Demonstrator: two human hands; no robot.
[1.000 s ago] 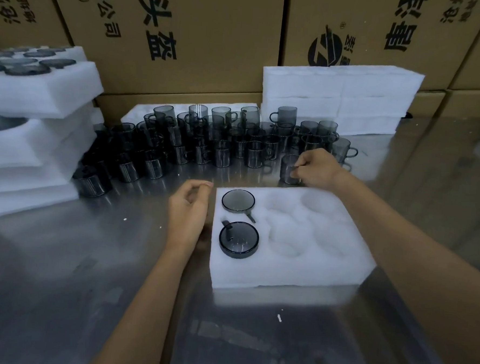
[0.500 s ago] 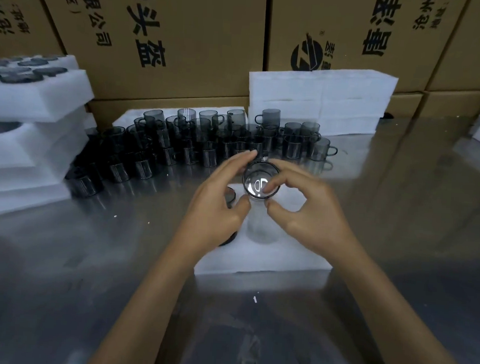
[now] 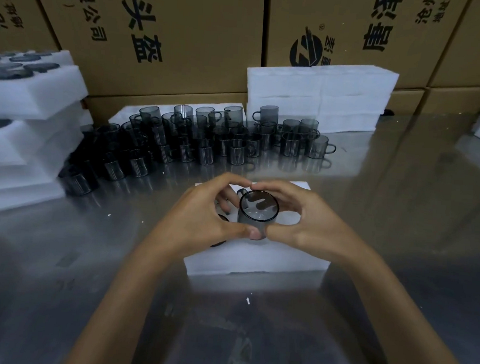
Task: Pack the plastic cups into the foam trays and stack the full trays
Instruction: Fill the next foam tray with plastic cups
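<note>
Holding one smoky grey transparent plastic cup with a handle (image 3: 255, 215) upright over the white rectangular foam tray (image 3: 256, 260), the left hand (image 3: 202, 220) and right hand (image 3: 305, 223) curl round it from either side, thumbs nearly meeting at the cup's near lower wall, fingertips (image 3: 249, 186) closing over the far rim. Behind the tray, on the shiny metal table (image 3: 399, 219), stands the crowd of loose grey cups (image 3: 207, 140); behind-left of it sit stacked filled foam trays (image 3: 31, 129), behind-right a pile of white foam trays (image 3: 320, 95), with brown printed cardboard boxes (image 3: 172, 34) at the back.
</note>
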